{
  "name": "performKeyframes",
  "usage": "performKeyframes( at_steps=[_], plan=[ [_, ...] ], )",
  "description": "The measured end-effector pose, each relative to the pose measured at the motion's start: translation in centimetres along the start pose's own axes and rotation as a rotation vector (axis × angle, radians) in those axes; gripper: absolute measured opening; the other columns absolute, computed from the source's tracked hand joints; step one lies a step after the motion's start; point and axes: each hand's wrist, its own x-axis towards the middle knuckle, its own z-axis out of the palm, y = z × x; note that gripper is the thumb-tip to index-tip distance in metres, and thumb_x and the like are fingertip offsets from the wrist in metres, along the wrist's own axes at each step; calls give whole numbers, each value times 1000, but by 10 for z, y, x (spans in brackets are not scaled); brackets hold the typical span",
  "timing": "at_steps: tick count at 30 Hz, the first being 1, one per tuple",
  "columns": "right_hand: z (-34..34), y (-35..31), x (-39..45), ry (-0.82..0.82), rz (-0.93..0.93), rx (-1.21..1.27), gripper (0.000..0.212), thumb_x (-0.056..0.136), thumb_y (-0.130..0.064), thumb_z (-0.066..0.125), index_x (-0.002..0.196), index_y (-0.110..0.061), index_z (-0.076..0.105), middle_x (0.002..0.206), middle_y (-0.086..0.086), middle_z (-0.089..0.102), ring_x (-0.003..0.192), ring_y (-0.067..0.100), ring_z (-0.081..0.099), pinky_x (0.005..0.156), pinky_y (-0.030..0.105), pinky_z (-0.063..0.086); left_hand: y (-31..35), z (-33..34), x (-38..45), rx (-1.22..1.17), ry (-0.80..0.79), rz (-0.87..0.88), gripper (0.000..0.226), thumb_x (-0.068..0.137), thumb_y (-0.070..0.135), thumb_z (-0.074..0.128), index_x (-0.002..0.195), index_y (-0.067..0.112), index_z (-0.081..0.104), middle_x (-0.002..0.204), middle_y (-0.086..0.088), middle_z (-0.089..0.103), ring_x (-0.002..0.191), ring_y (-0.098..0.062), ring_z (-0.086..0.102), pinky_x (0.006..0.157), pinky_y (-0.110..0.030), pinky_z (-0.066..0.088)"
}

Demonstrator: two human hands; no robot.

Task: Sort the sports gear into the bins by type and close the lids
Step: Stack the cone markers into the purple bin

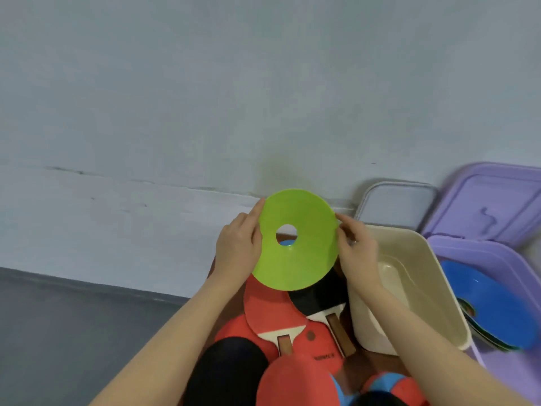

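Left hand [238,247]: fingers laid along the left rim of the green disc cone [295,240], thumb curled at its edge; the cone is gripped.
Right hand [358,253]: fingertips pinched on the cone's right rim.
Green disc cone: thin, smooth, flexible plastic, round with a central hole; held tilted in the air between both hands, above the paddles.
Paddles: one red-faced paddle [272,310] and one black-faced paddle [320,295], flat, with wooden handles, overlapped just beneath the cone.
Cream bin [415,259]: smooth rectangular plastic, open, just right of the paddles.
Grey lid [396,203]: propped against the wall beyond the cream bin.
Purple bin [497,253]: far right, open, a blue disc cone [494,303] lying inside; its purple lid [494,200] leaned behind.
Room: pale painted wall [205,83], scuffed low down; dark grey floor [58,332] near left.
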Motion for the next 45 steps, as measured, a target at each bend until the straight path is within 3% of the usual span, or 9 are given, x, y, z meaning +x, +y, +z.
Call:
performKeyframes(
  at_steps=[4, 9, 17, 20, 26, 31, 37, 41, 45],
  plan=[
    [-56, 19, -12, 71, 15, -92, 28, 89, 0, 53, 111, -13, 64, 100, 2, 66, 92, 18, 60, 83, 42, 50, 50, 29, -5, 9, -103, 83, 52, 84, 19, 38, 135, 14, 49, 77, -13, 58, 66, -34, 59, 55, -40, 50],
    [-140, 35, -24, 171, -25, -184, 28, 86, -7, 52, 110, -14, 65, 98, 1, 65, 89, 20, 59, 83, 34, 46, 118, 74, -12, -57, -165, 116, 56, 83, 24, 34, 136, 15, 48, 92, -14, 62, 82, -34, 61, 69, -42, 52],
    [-265, 81, -5, 239, -18, -366, 20, 88, -7, 55, 103, -9, 68, 97, 9, 67, 88, 30, 62, 78, 46, 50, 226, 156, -23, -36, -325, 48, 55, 84, 12, 47, 140, 15, 40, 119, -14, 56, 105, -34, 54, 84, -41, 45],
    [-298, 98, 7, 175, 19, -433, 29, 86, -19, 48, 105, -13, 68, 101, 6, 67, 90, 27, 63, 79, 44, 51, 258, 185, -24, 3, -389, -29, 56, 85, 11, 46, 140, 19, 39, 116, -13, 55, 103, -36, 54, 84, -42, 45],
    [-332, 126, 3, 75, 64, -565, 32, 83, -3, 57, 115, -7, 62, 105, 15, 62, 95, 37, 59, 78, 45, 47, 297, 246, -35, 111, -566, -124, 63, 85, 16, 50, 144, 14, 28, 118, -15, 48, 109, -35, 48, 87, -39, 41],
    [-332, 157, -11, -248, 237, -954, 54, 89, -15, 47, 141, -15, 35, 149, 21, 26, 128, 38, 34, 101, 43, 30, 302, 260, -59, 356, -820, -79, 71, 93, 35, 44, 149, 12, 6, 156, -11, 5, 137, -32, 18, 109, -40, 16],
    [-335, 163, -27, -269, 79, -883, 49, 77, -12, 66, 125, -10, 57, 127, 26, 52, 104, 46, 53, 84, 48, 47, 299, 230, -72, 401, -679, 30, 55, 94, 37, 36, 144, 17, 26, 146, -5, 30, 129, -25, 32, 100, -36, 25],
    [-335, 154, -38, -256, -50, -772, 45, 75, -8, 66, 120, -11, 62, 114, 25, 60, 92, 45, 59, 78, 48, 51, 306, 203, -82, 405, -649, 64, 72, 82, 46, 7, 142, 15, 33, 143, -5, 39, 125, -25, 40, 98, -35, 28],
    [-337, 137, -56, -234, -75, -670, 37, 86, -13, 56, 123, -10, 59, 118, 17, 59, 102, 39, 56, 82, 46, 51, 314, 182, -96, 362, -634, 71, 50, 94, 32, 34, 142, 17, 32, 145, -3, 37, 128, -24, 36, 100, -35, 23]
  ],
)
